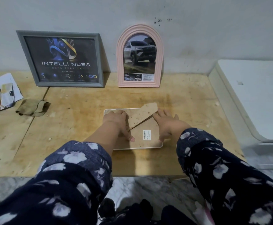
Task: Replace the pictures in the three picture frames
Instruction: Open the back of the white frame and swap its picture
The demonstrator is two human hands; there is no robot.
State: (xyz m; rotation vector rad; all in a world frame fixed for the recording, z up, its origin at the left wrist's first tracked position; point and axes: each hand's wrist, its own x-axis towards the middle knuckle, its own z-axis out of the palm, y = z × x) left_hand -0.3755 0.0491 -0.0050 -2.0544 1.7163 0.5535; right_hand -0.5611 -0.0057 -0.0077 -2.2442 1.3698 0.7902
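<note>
With the white frame [133,147] face-down near the table's [67,127] front edge, left hand [116,122] and right hand [166,123] press flat, fingers extended, on its backing board [146,142]; even pressure should seat it before closing tabs.

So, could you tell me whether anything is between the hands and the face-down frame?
Nothing visible: the left hand and right hand already rest on the white frame's backing board, either side of its stand flap.
</note>
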